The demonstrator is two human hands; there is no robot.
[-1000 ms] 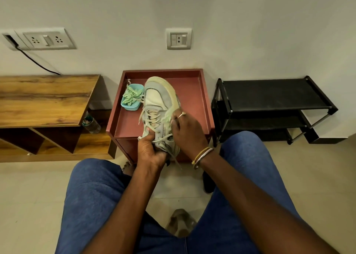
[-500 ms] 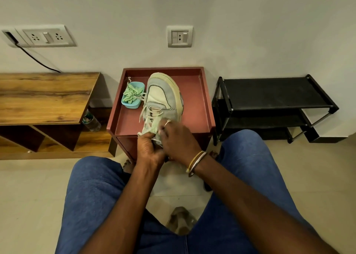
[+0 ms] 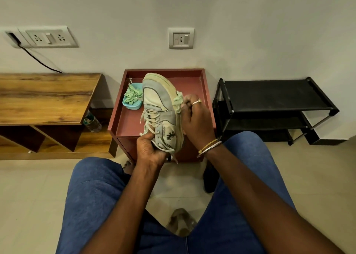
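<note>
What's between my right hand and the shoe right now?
A crumpled green cloth, pinched by the right hand and pressed against the sole edge of the shoe; the head view shows it.

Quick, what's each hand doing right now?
Left hand grips the sneaker by its heel.
Right hand pinches a green cloth at its sole edge.

We have a small red desk [image 3: 127, 124] with a raised rim, standing on the tiled floor [image 3: 28, 196] against the wall. Near its back left corner sits a blue tub [image 3: 131, 107] heaped with green cloth pieces [image 3: 133, 95]. The shoe [image 3: 159, 103] is tilted over the desk's middle; whether its toe touches, we cannot tell.
</note>
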